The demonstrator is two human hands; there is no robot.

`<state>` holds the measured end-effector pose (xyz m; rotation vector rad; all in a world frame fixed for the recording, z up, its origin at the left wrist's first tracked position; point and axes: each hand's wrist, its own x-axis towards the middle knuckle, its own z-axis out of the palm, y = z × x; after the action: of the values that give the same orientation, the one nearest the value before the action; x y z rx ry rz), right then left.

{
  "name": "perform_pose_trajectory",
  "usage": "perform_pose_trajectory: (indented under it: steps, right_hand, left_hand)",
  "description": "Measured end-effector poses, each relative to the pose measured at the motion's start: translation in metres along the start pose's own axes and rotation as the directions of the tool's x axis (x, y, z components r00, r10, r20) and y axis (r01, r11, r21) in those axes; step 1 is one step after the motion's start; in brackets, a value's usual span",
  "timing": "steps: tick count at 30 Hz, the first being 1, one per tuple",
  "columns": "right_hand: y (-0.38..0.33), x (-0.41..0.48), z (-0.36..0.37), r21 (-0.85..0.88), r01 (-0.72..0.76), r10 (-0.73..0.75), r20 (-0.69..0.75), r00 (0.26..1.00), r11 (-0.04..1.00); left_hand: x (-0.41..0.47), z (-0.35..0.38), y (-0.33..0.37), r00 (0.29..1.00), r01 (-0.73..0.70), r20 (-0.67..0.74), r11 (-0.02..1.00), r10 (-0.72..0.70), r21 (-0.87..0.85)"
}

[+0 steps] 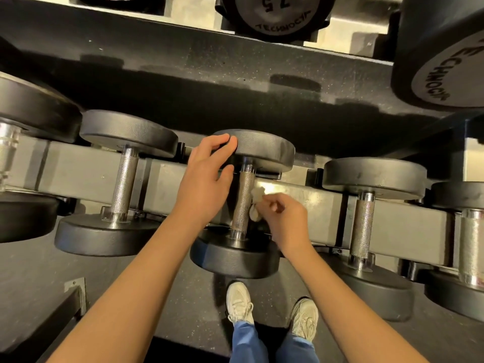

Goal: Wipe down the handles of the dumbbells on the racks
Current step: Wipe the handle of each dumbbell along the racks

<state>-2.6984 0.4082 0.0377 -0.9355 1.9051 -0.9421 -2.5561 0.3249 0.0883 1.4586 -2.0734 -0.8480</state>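
A black dumbbell with a knurled steel handle [243, 200] lies on the grey rack rail [86, 171] at the centre. My right hand [285, 221] pinches a small crumpled white cloth [256, 199] against the right side of that handle. My left hand [207, 176] reaches over the far head of the same dumbbell [264, 149], fingers lightly curved with the tips touching its edge. More dumbbells lie on either side, one to the left [124, 179] and one to the right [362, 226].
Larger dumbbells sit at the far left [28, 163] and far right [468, 247]. An upper shelf carries a 7.5 dumbbell [275, 17] and a big one [442, 56]. My white shoes [239, 302] stand on the dark speckled floor below the rack.
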Motion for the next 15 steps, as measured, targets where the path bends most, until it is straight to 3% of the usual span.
perform_pose_trajectory:
  steps: [6,12,15]
  right_hand:
    - [-0.002,0.000,0.009,-0.052,0.002,0.002,0.090,0.996,0.999]
    - [0.006,-0.016,0.001,-0.083,-0.081,0.100,0.251,0.963,0.993]
    - [-0.008,-0.012,-0.006,-0.058,-0.125,0.136,0.258,0.957,0.990]
  left_hand:
    - [0.000,0.002,0.000,1.000,-0.001,-0.002,1.000,0.001,0.016]
    - [0.000,0.003,0.002,1.000,0.020,0.010,0.999,-0.020,0.035]
    - [0.000,0.000,0.006,0.999,0.033,0.031,0.998,-0.035,0.054]
